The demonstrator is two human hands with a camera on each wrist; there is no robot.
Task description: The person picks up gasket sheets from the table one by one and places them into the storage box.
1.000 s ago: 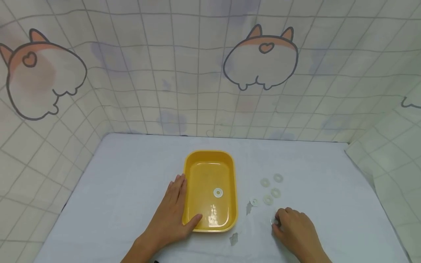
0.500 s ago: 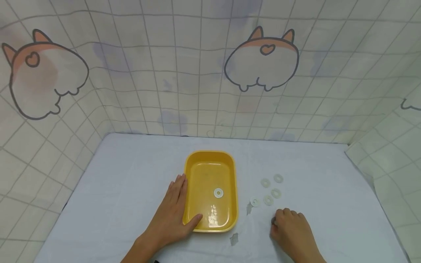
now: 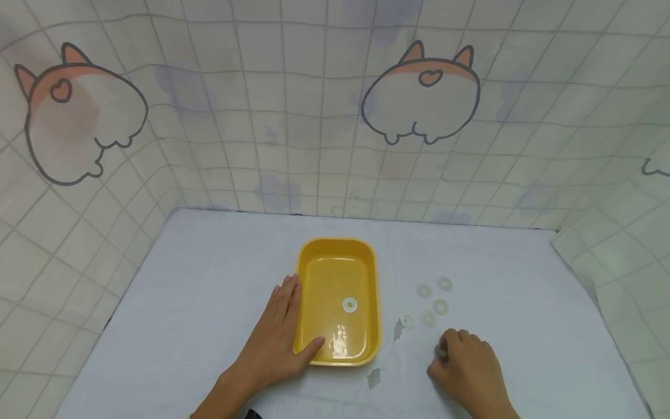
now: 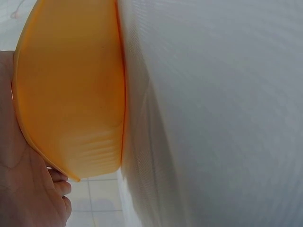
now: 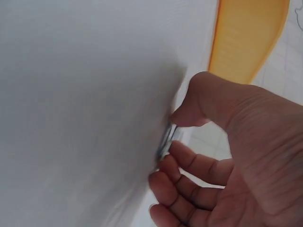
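Note:
A yellow plastic tray (image 3: pixel 339 240) stands on the white-covered table, with one pale washer (image 3: pixel 349 305) lying in it. My left hand (image 3: pixel 277 334) rests along the tray's left side, fingers straight and the thumb over the near rim. In the left wrist view, the palm lies against the tray's outer wall (image 4: pixel 71 90). To the right of the tray, my right hand (image 3: pixel 467 368) pinches a shiny washer (image 3: pixel 441 351) at the table surface. Its thumb and curled fingers stand on either side of that washer (image 5: pixel 165 139) in the right wrist view, partly hiding it.
Several pale washers (image 3: pixel 441 306) lie flat on the table beyond the right hand. Two grey patches (image 3: pixel 374 378) mark the cloth right of the tray. A curtain with a grid pattern (image 3: pixel 293 116) surrounds the table at the back and sides.
The right hand stays in nearly the same place while its thumb and fingers shift around the washer. The left hand and tray keep their places; the head view has shifted slightly.

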